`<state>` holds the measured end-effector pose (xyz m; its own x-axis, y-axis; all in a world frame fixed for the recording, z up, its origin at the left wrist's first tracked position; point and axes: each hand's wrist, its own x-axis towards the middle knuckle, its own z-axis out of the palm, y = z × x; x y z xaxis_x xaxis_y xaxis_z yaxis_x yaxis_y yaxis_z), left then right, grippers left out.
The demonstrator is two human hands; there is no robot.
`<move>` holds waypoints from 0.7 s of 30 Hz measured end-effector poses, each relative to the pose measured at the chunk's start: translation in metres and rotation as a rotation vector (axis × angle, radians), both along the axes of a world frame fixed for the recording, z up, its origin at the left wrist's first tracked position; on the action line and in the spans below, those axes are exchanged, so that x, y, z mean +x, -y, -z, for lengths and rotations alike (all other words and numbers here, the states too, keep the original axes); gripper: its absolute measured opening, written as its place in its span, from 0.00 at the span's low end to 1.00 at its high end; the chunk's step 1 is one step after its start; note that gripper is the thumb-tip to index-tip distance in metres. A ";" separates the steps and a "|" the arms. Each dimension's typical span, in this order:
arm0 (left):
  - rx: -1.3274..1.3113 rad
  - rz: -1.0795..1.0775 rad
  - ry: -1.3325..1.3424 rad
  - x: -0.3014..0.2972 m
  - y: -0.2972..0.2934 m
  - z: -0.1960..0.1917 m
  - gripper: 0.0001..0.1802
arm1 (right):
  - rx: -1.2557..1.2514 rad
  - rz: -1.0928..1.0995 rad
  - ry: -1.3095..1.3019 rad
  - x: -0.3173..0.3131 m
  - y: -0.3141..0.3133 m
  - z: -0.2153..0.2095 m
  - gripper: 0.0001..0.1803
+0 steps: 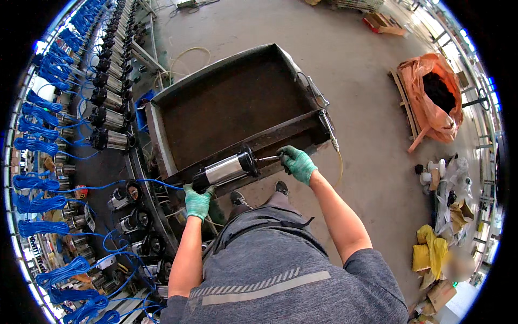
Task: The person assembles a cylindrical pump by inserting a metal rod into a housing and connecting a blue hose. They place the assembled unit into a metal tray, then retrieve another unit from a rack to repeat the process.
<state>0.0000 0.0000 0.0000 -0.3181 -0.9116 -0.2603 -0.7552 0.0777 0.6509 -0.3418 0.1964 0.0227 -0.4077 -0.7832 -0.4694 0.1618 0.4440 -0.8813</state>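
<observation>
A cylindrical pump (224, 170), silver in the middle with black ends, lies level across the near edge of a dark metal tank (161, 137). My left hand (198, 202), in a green glove, is closed round the pump's left black end, where a blue cable leads off to the left. At the other end, a thin metal rod (267, 159) sticks out of the black cap. My right hand (297, 163), gloved too, grips the rod's outer end; a small dark piece shows under its fingers, its kind hidden.
A metal nozzle (330, 129) with a yellow hose hangs at the tank's right corner. On the left runs a long row of similar pumps (110, 139) with coiled blue cables (36, 144). An orange sack (445, 127) stands on a pallet at right, yellow bags (429, 248) nearer.
</observation>
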 end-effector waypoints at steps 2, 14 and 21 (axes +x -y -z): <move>-0.102 0.001 0.060 -0.003 -0.003 -0.002 0.41 | 0.012 -0.033 -0.079 0.008 0.007 -0.004 0.11; 0.051 -0.016 -0.067 -0.004 -0.001 -0.010 0.45 | 0.092 -0.157 -0.261 0.008 0.037 0.011 0.16; 0.048 -0.007 -0.058 -0.004 -0.002 -0.018 0.43 | 0.293 -0.327 -0.711 0.009 0.053 0.034 0.24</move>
<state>-0.0044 0.0017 0.0176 -0.3281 -0.9007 -0.2848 -0.7162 0.0406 0.6967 -0.3328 0.1434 -0.0111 -0.4569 -0.7997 -0.3895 -0.5660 0.5992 -0.5663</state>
